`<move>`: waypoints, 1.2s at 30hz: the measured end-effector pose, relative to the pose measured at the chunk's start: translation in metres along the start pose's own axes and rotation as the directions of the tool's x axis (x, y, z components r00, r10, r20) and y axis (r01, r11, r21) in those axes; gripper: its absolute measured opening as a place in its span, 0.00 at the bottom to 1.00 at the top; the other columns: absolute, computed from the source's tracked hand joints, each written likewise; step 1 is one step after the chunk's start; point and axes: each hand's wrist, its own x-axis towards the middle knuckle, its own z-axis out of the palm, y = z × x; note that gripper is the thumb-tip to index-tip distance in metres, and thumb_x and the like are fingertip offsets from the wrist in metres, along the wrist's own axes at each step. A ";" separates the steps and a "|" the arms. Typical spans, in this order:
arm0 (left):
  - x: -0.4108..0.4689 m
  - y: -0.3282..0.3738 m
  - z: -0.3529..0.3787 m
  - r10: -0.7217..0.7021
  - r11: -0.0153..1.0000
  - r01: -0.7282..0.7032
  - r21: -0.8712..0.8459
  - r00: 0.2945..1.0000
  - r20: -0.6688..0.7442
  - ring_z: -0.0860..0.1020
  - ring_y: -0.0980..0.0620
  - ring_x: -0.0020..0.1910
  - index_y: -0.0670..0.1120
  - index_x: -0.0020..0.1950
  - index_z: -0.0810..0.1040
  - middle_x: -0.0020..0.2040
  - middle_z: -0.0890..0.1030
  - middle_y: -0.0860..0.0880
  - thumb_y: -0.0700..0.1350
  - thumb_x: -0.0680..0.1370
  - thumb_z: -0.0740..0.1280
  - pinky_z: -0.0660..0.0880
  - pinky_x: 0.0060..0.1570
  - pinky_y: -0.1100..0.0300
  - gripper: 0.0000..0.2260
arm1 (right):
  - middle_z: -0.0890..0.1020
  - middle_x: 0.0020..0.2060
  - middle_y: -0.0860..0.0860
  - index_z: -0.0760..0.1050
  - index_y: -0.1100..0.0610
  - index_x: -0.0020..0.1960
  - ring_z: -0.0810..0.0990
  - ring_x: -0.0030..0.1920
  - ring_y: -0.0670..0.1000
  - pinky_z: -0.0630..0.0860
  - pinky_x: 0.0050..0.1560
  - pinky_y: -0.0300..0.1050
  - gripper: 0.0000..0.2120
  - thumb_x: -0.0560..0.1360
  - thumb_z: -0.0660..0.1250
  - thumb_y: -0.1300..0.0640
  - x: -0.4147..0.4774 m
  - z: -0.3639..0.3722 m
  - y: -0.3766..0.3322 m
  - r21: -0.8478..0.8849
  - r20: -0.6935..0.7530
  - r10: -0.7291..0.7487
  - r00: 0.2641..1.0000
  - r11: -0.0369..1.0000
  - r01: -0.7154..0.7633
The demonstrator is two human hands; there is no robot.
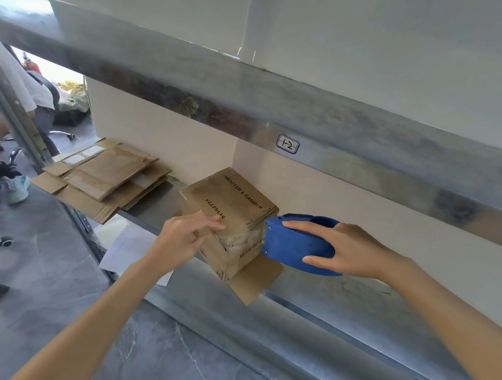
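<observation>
Setting: metal shelving unit [309, 319] against a pale wall, grey marbled floor [33, 264] below.
Shelf tag: small label marked "12" [288, 144] on the upper shelf beam.
Cardboard box [227, 217]: small, brown, printed "PROCTER & GAMBLE"; stands on the lower shelf, one bottom flap spread flat towards the shelf edge.
Tape dispenser [296, 242]: blue plastic, its cutting end touching the box's right side, near the top edge.
Right hand [340, 249]: wrapped round the dispenser, fingers over the top, thumb beneath.
Left hand [188, 234]: fingers nearly straight, laid on the box's near upper-left corner, steadying it.
Flattened cartons [103, 175]: loose stack, further left on the same shelf, well apart from the box.
Paper sheet [128, 250]: white, below the shelf level, left of the forearm.
Background, left: other people's legs and shoes, chair castors.
</observation>
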 end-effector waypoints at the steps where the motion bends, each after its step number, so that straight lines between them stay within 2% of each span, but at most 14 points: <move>1: 0.001 0.002 -0.001 -0.024 1.000 0.024 -0.010 1.000 0.002 0.79 0.62 0.60 0.51 0.51 0.86 0.53 0.85 0.56 0.37 0.71 0.77 0.74 0.63 0.53 0.13 | 0.69 0.26 0.43 0.47 0.19 0.69 0.72 0.37 0.34 0.67 0.34 0.31 0.33 0.75 0.65 0.39 0.001 0.000 0.000 -0.007 -0.003 0.005 1.000 1.000 -0.005; 3: 0.002 0.006 -0.003 -0.041 0.999 0.042 -0.019 0.999 0.017 0.77 0.70 0.55 0.57 0.50 0.85 0.51 0.84 0.61 0.47 0.69 0.79 0.75 0.54 0.61 0.12 | 0.68 0.26 0.42 0.48 0.20 0.70 0.72 0.37 0.33 0.64 0.30 0.33 0.33 0.75 0.65 0.39 0.002 0.000 -0.001 -0.016 0.003 0.022 1.000 1.000 -0.022; 5: 0.005 0.008 -0.004 -0.070 0.997 0.071 -0.043 0.997 0.031 0.78 0.70 0.53 0.58 0.48 0.85 0.48 0.84 0.64 0.53 0.68 0.78 0.75 0.52 0.63 0.11 | 0.68 0.26 0.42 0.49 0.21 0.70 0.73 0.36 0.35 0.62 0.31 0.33 0.33 0.76 0.65 0.40 0.004 0.001 -0.002 -0.011 0.019 0.034 0.999 0.999 -0.033; 8: 0.006 0.006 -0.003 -0.086 0.993 0.088 -0.076 0.996 0.025 0.79 0.67 0.56 0.57 0.47 0.85 0.44 0.84 0.64 0.47 0.70 0.77 0.75 0.55 0.65 0.08 | 0.71 0.27 0.40 0.50 0.22 0.71 0.73 0.35 0.36 0.64 0.32 0.33 0.33 0.76 0.66 0.41 0.006 0.003 -0.004 -0.012 0.038 0.031 0.999 0.999 -0.031; 10: 0.005 0.003 -0.002 -0.081 0.994 0.083 -0.070 0.996 0.022 0.78 0.68 0.56 0.57 0.49 0.85 0.46 0.84 0.63 0.43 0.71 0.77 0.72 0.56 0.70 0.10 | 0.73 0.30 0.34 0.50 0.23 0.72 0.72 0.35 0.34 0.64 0.32 0.32 0.33 0.76 0.66 0.41 0.007 0.002 -0.004 -0.018 0.040 0.035 0.999 0.999 -0.034; 12: 0.003 0.003 -0.002 -0.068 0.996 0.070 -0.052 0.997 0.044 0.77 0.69 0.58 0.58 0.52 0.84 0.49 0.83 0.63 0.46 0.71 0.77 0.68 0.57 0.75 0.12 | 0.73 0.28 0.38 0.50 0.23 0.72 0.73 0.35 0.34 0.64 0.31 0.32 0.33 0.76 0.66 0.41 0.007 0.000 -0.004 -0.024 0.041 0.043 0.998 0.999 -0.042; 15: 0.000 0.006 0.003 -0.045 0.999 0.046 -0.011 0.995 0.092 0.75 0.65 0.61 0.56 0.54 0.83 0.49 0.80 0.60 0.54 0.68 0.77 0.66 0.60 0.70 0.15 | 0.70 0.27 0.40 0.49 0.22 0.71 0.73 0.34 0.36 0.64 0.32 0.32 0.34 0.76 0.66 0.41 0.007 0.001 -0.004 -0.014 0.048 0.047 0.998 0.999 -0.047; 19: 0.001 0.010 0.010 -0.037 0.999 0.036 0.018 0.997 0.060 0.76 0.59 0.61 0.52 0.55 0.85 0.44 0.74 0.57 0.49 0.69 0.77 0.68 0.59 0.59 0.15 | 0.74 0.31 0.42 0.48 0.21 0.71 0.73 0.31 0.44 0.67 0.33 0.33 0.34 0.76 0.65 0.40 0.006 0.003 -0.002 -0.007 0.051 0.041 0.998 0.999 -0.040; 23: 0.000 0.011 0.012 -0.019 0.995 0.010 0.097 0.996 0.091 0.75 0.58 0.61 0.54 0.60 0.83 0.47 0.73 0.57 0.46 0.69 0.79 0.69 0.59 0.57 0.20 | 0.72 0.30 0.39 0.47 0.21 0.71 0.73 0.38 0.35 0.67 0.34 0.31 0.34 0.76 0.65 0.40 0.004 0.001 0.002 -0.021 0.025 0.014 1.000 1.000 -0.014; 25: -0.004 0.015 0.016 0.011 0.987 -0.023 0.159 0.997 0.077 0.74 0.57 0.58 0.55 0.62 0.81 0.51 0.72 0.57 0.53 0.70 0.76 0.68 0.60 0.58 0.21 | 0.72 0.29 0.41 0.44 0.20 0.70 0.73 0.35 0.39 0.66 0.33 0.33 0.34 0.76 0.64 0.39 0.003 0.001 0.003 -0.036 0.015 0.013 1.000 0.999 -0.012; 28: -0.008 0.026 0.032 -0.011 0.965 0.007 0.263 1.000 0.014 0.73 0.53 0.59 0.52 0.60 0.80 0.60 0.73 0.54 0.63 0.68 0.73 0.67 0.66 0.50 0.25 | 0.73 0.29 0.46 0.40 0.20 0.69 0.71 0.30 0.46 0.70 0.35 0.35 0.34 0.77 0.62 0.38 0.003 0.001 0.005 -0.062 0.009 0.018 1.000 0.998 -0.017; 31: -0.009 0.039 0.054 -0.083 0.948 0.107 0.299 0.992 -0.091 0.74 0.46 0.62 0.47 0.53 0.78 0.63 0.76 0.50 0.56 0.63 0.81 0.72 0.63 0.45 0.24 | 0.68 0.24 0.46 0.40 0.21 0.71 0.68 0.26 0.47 0.72 0.34 0.39 0.35 0.77 0.61 0.38 0.004 -0.001 0.003 -0.075 0.005 0.000 1.000 0.997 0.001; 33: -0.008 0.046 0.063 -0.126 0.947 0.160 0.279 0.983 -0.136 0.74 0.45 0.60 0.45 0.51 0.77 0.61 0.79 0.51 0.47 0.62 0.82 0.76 0.57 0.48 0.22 | 0.68 0.24 0.46 0.41 0.21 0.70 0.68 0.25 0.47 0.70 0.32 0.37 0.34 0.77 0.61 0.38 0.005 -0.002 0.003 -0.067 0.008 -0.019 1.000 0.998 0.019; 36: -0.011 0.046 0.061 -0.151 0.947 0.186 0.260 0.977 -0.149 0.73 0.47 0.62 0.46 0.53 0.78 0.60 0.80 0.52 0.43 0.63 0.82 0.76 0.54 0.55 0.22 | 0.73 0.29 0.46 0.41 0.19 0.67 0.70 0.28 0.45 0.65 0.32 0.34 0.33 0.77 0.61 0.37 0.007 -0.004 0.003 -0.059 0.019 -0.043 0.999 0.997 0.044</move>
